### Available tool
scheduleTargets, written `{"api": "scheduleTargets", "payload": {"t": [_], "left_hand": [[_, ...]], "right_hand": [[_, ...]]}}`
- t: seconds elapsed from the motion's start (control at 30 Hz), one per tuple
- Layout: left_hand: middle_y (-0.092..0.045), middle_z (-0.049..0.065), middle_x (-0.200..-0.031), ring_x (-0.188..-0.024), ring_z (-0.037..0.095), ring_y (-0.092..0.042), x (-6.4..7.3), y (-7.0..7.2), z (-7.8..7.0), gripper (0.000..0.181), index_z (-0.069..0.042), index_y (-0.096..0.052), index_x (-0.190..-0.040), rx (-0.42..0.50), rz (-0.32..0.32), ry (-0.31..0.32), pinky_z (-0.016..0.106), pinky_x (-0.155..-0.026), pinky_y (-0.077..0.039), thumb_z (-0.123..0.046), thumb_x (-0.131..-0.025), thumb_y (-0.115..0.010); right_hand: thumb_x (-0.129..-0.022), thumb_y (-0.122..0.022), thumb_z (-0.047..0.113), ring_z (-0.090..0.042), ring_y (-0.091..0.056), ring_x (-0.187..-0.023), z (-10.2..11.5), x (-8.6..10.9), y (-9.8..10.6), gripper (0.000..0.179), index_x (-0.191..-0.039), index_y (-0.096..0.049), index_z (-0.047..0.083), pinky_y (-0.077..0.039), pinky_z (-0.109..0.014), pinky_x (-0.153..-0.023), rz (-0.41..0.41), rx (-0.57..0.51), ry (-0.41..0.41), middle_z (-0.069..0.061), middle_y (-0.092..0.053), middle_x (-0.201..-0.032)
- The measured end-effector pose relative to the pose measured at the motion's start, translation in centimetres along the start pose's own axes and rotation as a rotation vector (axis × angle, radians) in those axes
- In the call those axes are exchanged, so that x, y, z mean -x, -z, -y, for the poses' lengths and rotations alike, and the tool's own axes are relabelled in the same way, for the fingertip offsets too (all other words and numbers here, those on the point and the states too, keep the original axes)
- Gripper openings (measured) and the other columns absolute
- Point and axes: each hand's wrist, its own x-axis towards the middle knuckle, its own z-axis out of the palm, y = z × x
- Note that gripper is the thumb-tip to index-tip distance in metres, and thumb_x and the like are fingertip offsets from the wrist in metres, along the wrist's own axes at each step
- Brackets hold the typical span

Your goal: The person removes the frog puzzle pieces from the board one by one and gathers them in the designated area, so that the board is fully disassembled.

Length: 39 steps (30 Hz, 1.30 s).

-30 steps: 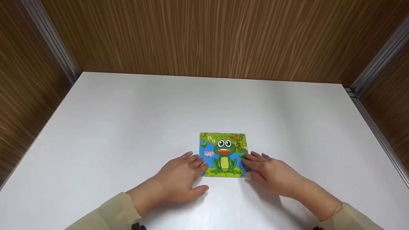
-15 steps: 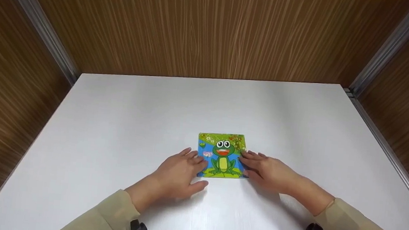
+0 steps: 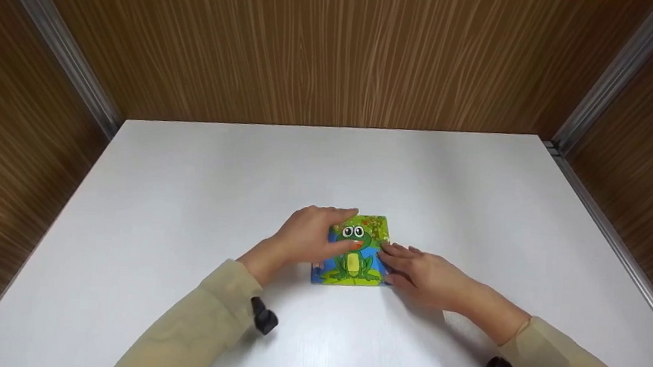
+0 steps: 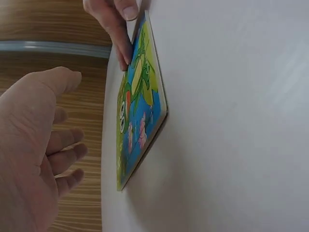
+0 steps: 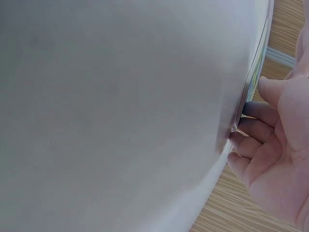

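Observation:
A thin, square frog picture board (image 3: 353,265), printed in green and blue, lies flat on the white table. My left hand (image 3: 313,235) hovers over its upper left part, thumb and fingers spread apart and holding nothing. In the left wrist view a gap shows between that hand and the board (image 4: 140,96). At the board's right side, my right hand (image 3: 433,278) rests its extended fingertips on the edge, thumb by the lower right corner. The right wrist view shows these fingers (image 5: 258,130) against the board's thin side. The left hand covers the board's upper left corner.
The white table (image 3: 183,194) spreads around the board. A brown wood-grain panel (image 3: 315,46) stands at the back, with more panels and metal corner strips (image 3: 50,35) on both sides. Black wrist mounts (image 3: 265,320) sit at both sleeves.
My left hand has left the board's lower left edge and moved up and to the right over its upper left part. The right hand has stayed at the right edge.

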Motion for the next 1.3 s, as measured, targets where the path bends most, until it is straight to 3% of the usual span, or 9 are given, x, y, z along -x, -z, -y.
{"api": "scheduleTargets", "payload": {"t": [0.17, 0.3, 0.6, 0.73, 0.97, 1.3], "left_hand": [[-0.069, 0.006, -0.139, -0.126, 0.021, -0.066, -2.6, -0.9, 0.3, 0.068, -0.017, -0.057, -0.155, 0.178, -0.019, 0.082, 0.038, -0.108, -0.050, -0.041, -0.095, -0.079], [-0.070, 0.005, -0.139, -0.129, 0.019, -0.065, -4.3, -1.8, 0.6, 0.069, -0.014, -0.057, -0.154, 0.317, -0.021, 0.101, 0.037, -0.109, -0.049, -0.034, -0.093, -0.084], [-0.074, 0.000, -0.122, -0.115, 0.014, -0.067, -6.2, -3.8, 1.6, 0.065, -0.011, -0.063, -0.149, 0.493, -0.006, 0.156, 0.032, -0.105, -0.051, -0.027, -0.091, -0.086], [-0.071, -0.002, -0.122, -0.115, 0.014, -0.064, -6.5, -4.3, 1.8, 0.061, -0.012, -0.066, -0.147, 0.493, 0.026, 0.151, 0.032, -0.106, -0.050, -0.027, -0.091, -0.086], [-0.065, -0.002, -0.123, -0.114, 0.014, -0.061, -6.6, -4.4, 2.0, 0.059, -0.016, -0.066, -0.147, 0.400, 0.085, 0.120, 0.031, -0.107, -0.048, -0.028, -0.092, -0.085], [-0.059, -0.007, -0.127, -0.118, 0.012, -0.058, -6.7, -4.5, 2.1, 0.050, -0.021, -0.070, -0.143, 0.355, 0.114, 0.113, 0.033, -0.109, -0.045, -0.029, -0.095, -0.081]], "right_hand": [[-0.108, -0.062, 0.020, -0.038, -0.047, -0.146, 0.0, -0.1, 0.0, 0.051, -0.154, -0.052, 0.000, -0.040, -0.058, -0.114, 0.005, -0.002, 0.006, -0.018, -0.048, -0.160], [-0.108, -0.062, 0.021, -0.038, -0.047, -0.146, 0.0, -0.1, 0.0, 0.051, -0.155, -0.052, 0.001, -0.040, -0.058, -0.114, 0.010, -0.005, 0.006, -0.017, -0.048, -0.160], [-0.108, -0.061, 0.018, -0.039, -0.048, -0.145, 0.0, -0.1, -0.1, 0.051, -0.154, -0.052, -0.002, -0.041, -0.058, -0.114, 0.000, -0.004, 0.029, -0.020, -0.048, -0.160], [-0.108, -0.061, 0.017, -0.039, -0.049, -0.145, -0.1, 0.0, -0.1, 0.051, -0.154, -0.051, -0.002, -0.042, -0.058, -0.113, 0.001, 0.002, 0.019, -0.020, -0.047, -0.160], [-0.108, -0.062, 0.018, -0.040, -0.050, -0.144, -0.3, 0.1, -0.3, 0.051, -0.154, -0.052, -0.001, -0.042, -0.058, -0.112, -0.004, -0.004, 0.017, -0.018, -0.048, -0.160], [-0.108, -0.062, 0.017, -0.040, -0.050, -0.143, 0.0, 0.2, -0.1, 0.050, -0.153, -0.052, -0.002, -0.044, -0.058, -0.110, -0.018, -0.014, 0.031, -0.019, -0.049, -0.159]]}}
